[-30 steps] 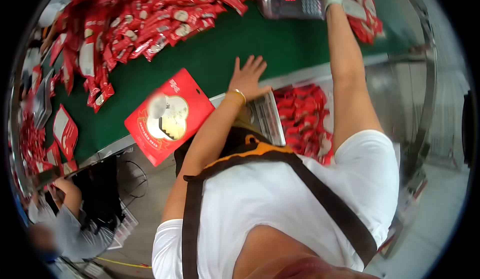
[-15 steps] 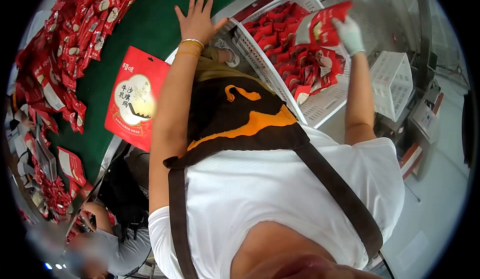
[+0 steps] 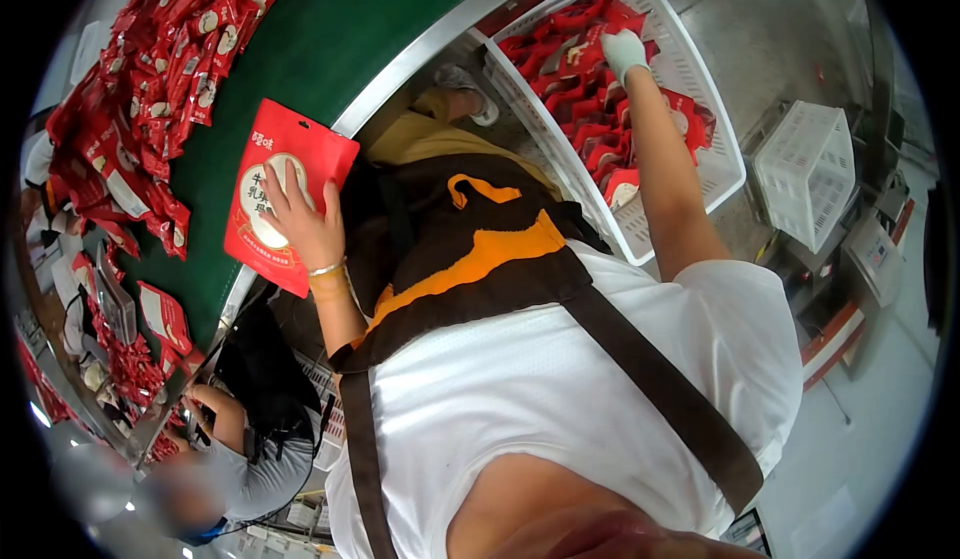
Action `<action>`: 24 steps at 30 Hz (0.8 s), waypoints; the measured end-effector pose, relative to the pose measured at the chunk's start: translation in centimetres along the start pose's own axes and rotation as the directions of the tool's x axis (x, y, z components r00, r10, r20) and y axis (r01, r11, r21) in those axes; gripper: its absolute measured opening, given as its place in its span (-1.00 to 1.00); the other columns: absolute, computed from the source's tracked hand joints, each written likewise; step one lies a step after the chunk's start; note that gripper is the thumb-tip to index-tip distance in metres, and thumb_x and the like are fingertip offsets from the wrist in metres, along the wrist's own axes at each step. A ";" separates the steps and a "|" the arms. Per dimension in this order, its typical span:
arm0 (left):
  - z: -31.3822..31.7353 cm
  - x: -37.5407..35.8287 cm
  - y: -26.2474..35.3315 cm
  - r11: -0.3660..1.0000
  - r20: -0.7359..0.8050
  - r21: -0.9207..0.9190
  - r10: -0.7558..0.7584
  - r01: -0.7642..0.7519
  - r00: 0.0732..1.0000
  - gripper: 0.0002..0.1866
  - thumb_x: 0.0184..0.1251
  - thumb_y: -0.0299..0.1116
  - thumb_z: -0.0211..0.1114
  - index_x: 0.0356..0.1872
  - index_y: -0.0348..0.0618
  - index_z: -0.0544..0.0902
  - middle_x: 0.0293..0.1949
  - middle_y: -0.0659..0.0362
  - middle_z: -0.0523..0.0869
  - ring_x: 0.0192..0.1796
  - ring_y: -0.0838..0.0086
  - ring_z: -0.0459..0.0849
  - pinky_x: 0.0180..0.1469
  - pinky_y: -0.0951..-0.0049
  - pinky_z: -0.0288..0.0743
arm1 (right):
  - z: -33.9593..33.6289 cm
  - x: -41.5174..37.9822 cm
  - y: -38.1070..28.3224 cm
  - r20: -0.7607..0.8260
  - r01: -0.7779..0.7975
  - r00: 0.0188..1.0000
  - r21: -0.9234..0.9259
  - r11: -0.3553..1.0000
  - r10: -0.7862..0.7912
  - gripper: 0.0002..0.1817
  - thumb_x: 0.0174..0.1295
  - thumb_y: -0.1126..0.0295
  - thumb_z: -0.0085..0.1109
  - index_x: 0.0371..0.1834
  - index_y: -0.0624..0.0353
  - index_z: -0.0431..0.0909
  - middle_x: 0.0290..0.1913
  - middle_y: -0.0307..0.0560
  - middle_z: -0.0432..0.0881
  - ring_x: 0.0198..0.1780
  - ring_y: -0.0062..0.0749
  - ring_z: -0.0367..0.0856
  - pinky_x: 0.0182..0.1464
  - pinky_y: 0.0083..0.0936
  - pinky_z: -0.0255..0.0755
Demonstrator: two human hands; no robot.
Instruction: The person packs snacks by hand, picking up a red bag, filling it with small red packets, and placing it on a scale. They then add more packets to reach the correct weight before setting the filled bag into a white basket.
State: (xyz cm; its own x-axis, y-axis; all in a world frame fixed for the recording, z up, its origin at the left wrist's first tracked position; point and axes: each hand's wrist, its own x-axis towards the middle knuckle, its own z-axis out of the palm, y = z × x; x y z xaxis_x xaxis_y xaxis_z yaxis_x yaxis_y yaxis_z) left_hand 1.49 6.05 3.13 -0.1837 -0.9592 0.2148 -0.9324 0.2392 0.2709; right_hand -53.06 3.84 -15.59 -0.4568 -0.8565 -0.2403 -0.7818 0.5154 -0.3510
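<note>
Left hand (image 3: 302,223) unclenched, fingers spread on 1 large red packet (image 3: 322,147). Gloved right hand (image 3: 625,53) at red pouches (image 3: 583,56) in white crate (image 3: 680,54); can't tell if grasping.

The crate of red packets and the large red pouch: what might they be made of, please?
The crate looks like smooth white plastic, given its moulded slots. The large red pouch seems satiny film or coated paper: flat, printed, with soft sheen.

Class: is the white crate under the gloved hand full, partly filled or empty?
Partly filled: glossy red packets cover much of the white slotted plastic crate, but one end shows bare.
</note>
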 end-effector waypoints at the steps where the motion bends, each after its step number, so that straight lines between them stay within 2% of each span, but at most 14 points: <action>1: -0.2 -0.8 -0.4 0.997 0.025 0.046 -0.056 0.055 0.998 -0.31 0.30 -0.14 0.32 0.41 -0.13 0.34 0.53 -0.05 0.12 0.55 -0.09 0.04 0.40 -0.42 -0.14 | 0.2 0.9 -1.0 0.098 0.050 0.994 -0.081 0.995 -0.042 -0.69 0.28 0.24 0.07 -0.17 0.29 0.62 -0.08 0.37 0.62 0.01 0.12 0.63 0.04 -0.11 0.53; 2: -0.2 -1.4 -1.1 0.992 0.081 0.110 -0.077 0.068 0.994 -0.17 0.23 -0.03 0.36 0.47 -0.10 0.25 0.55 -0.04 0.07 0.56 -0.11 0.02 0.39 -0.44 -0.13 | 0.4 1.7 -2.1 0.195 0.114 0.977 -0.151 0.982 -0.083 -0.68 0.27 0.22 0.14 -0.14 0.28 0.61 -0.07 0.36 0.61 0.02 0.10 0.63 0.02 -0.12 0.54; 3: -0.2 -1.6 -0.9 0.991 0.080 0.111 -0.078 0.069 0.994 -0.17 0.23 -0.03 0.36 0.47 -0.10 0.25 0.55 -0.04 0.07 0.56 -0.11 0.02 0.39 -0.44 -0.13 | -0.6 1.8 -5.9 0.334 0.294 0.931 -0.442 0.847 -0.149 -0.69 0.27 0.21 0.19 -0.11 0.24 0.60 -0.07 0.30 0.62 0.05 0.05 0.63 0.01 -0.12 0.55; 4: -0.1 -1.9 -0.5 0.987 0.128 0.151 -0.082 0.062 0.988 -0.08 0.16 0.03 0.40 0.49 -0.08 0.20 0.56 -0.03 0.05 0.56 -0.12 0.01 0.38 -0.45 -0.12 | 1.7 1.9 -7.6 0.352 -0.192 0.934 0.352 0.916 0.060 -0.68 0.33 0.19 0.11 -0.05 0.20 0.60 -0.08 0.24 0.63 -0.03 0.02 0.65 -0.03 -0.12 0.56; 5: 0.0 -2.1 -0.2 0.980 0.170 0.190 -0.091 0.058 0.981 0.01 0.08 0.09 0.43 0.52 -0.06 0.15 0.56 -0.03 0.02 0.56 -0.13 0.00 0.37 -0.47 -0.12 | 4.0 2.2 -8.7 0.508 -0.531 0.847 0.825 0.191 0.160 -0.66 0.38 0.16 0.03 0.01 0.16 0.61 -0.09 0.18 0.64 -0.10 -0.01 0.67 -0.08 -0.13 0.57; 7: 0.5 -2.1 0.3 0.960 0.252 0.277 -0.102 0.029 0.962 0.15 -0.09 0.12 0.51 0.54 -0.03 0.09 0.57 0.00 -0.01 0.56 -0.12 -0.01 0.35 -0.50 -0.09 | 4.6 1.7 -10.6 0.474 -0.508 0.861 0.823 0.253 0.185 -0.56 0.36 0.06 0.13 0.10 0.16 0.54 -0.08 0.10 0.60 -0.11 -0.11 0.63 -0.11 -0.17 0.56; 8: 0.6 -2.1 0.3 0.952 0.270 0.305 -0.117 0.030 0.956 0.12 -0.03 0.08 0.49 0.55 0.00 0.07 0.58 0.02 0.00 0.56 -0.09 0.01 0.35 -0.48 -0.08 | 2.7 -0.4 -12.7 0.521 -0.560 0.821 0.814 0.151 0.233 -0.54 0.33 0.07 0.15 0.11 0.18 0.54 -0.04 0.09 0.60 -0.13 -0.13 0.61 -0.12 -0.24 0.54; 10: 1.3 -1.9 -0.4 0.943 0.270 0.330 -0.141 0.046 0.952 0.09 0.03 0.04 0.48 0.56 0.03 0.05 0.58 0.04 0.01 0.56 -0.07 0.03 0.36 -0.46 -0.07 | 9.7 4.6 -6.1 0.314 -0.216 0.946 0.799 0.561 -0.084 -0.54 0.34 0.10 0.14 0.22 0.03 0.41 -0.11 -0.18 0.59 -0.06 -0.34 0.62 -0.13 -0.32 0.47; 11: 2.1 -2.2 -1.3 0.958 0.214 0.286 -0.098 0.033 0.972 0.01 0.09 -0.04 0.44 0.54 0.02 0.08 0.57 0.05 0.05 0.55 -0.05 0.05 0.35 -0.47 -0.07 | 6.2 0.6 -7.6 0.315 -0.250 0.949 0.785 0.566 -0.017 -0.60 0.34 0.14 0.12 0.17 0.04 0.44 -0.16 -0.24 0.59 -0.12 -0.46 0.62 -0.18 -0.43 0.45; 14: 3.1 -2.2 -3.0 0.968 0.113 0.251 -0.044 0.014 0.993 -0.15 0.21 -0.20 0.34 0.52 0.00 0.14 0.54 0.07 0.14 0.54 0.00 0.11 0.36 -0.44 -0.05 | 2.8 -3.1 -6.6 0.283 -0.227 0.954 0.897 0.380 -0.098 -0.68 0.30 0.24 0.14 0.06 0.11 0.54 -0.16 -0.23 0.64 -0.24 -0.57 0.61 -0.25 -0.57 0.43; 17: 2.3 -1.8 -4.7 0.975 0.047 0.215 0.052 -0.061 0.998 -0.33 0.30 -0.28 0.26 0.45 0.00 0.29 0.47 0.15 0.32 0.49 0.09 0.25 0.36 -0.35 0.03 | 1.1 -5.8 -7.8 0.221 -0.218 0.974 0.867 0.448 0.047 -0.60 0.36 0.22 0.13 0.19 0.17 0.52 -0.10 -0.16 0.68 -0.22 -0.50 0.67 -0.29 -0.63 0.46; 18: 2.2 -1.8 -5.8 0.975 0.048 0.207 0.070 -0.078 0.996 -0.33 0.29 -0.27 0.28 0.43 0.00 0.32 0.46 0.15 0.33 0.48 0.10 0.27 0.36 -0.34 0.03 | -0.6 -7.7 -10.3 0.141 -0.150 0.989 0.908 0.391 0.053 -0.69 0.33 0.36 0.11 0.06 0.30 0.56 -0.28 -0.19 0.64 -0.40 -0.64 0.52 -0.44 -0.68 0.37; 22: 0.7 -2.2 -9.4 0.968 0.097 0.202 0.133 -0.150 0.986 -0.34 0.29 -0.11 0.29 0.40 0.00 0.36 0.44 0.15 0.35 0.48 0.09 0.27 0.37 -0.37 0.00 | -4.3 -11.6 -17.0 0.150 -0.063 0.979 0.871 0.488 -0.140 -0.66 0.40 0.37 0.07 0.16 0.29 0.52 -0.05 -0.09 0.68 -0.11 -0.45 0.67 -0.10 -0.52 0.59; 24: -1.1 -2.3 -9.3 0.970 0.105 0.219 0.086 -0.107 0.991 -0.33 0.30 -0.01 0.25 0.40 0.01 0.37 0.44 0.14 0.35 0.48 0.08 0.26 0.37 -0.39 -0.03 | -4.7 -12.5 -20.4 0.115 0.059 0.944 0.864 0.500 -0.309 -0.66 0.40 0.35 0.07 0.14 0.31 0.54 -0.04 -0.08 0.69 -0.12 -0.46 0.66 -0.06 -0.51 0.55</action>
State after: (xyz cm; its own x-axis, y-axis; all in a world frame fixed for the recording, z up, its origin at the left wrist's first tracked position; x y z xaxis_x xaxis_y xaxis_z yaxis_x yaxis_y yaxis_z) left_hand 10.89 6.24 1.11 -0.2947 -0.9456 0.1380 -0.9527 0.3019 0.0338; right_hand -33.40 3.86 -1.15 -0.1409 -0.9648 -0.2221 -0.0506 0.2311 -0.9716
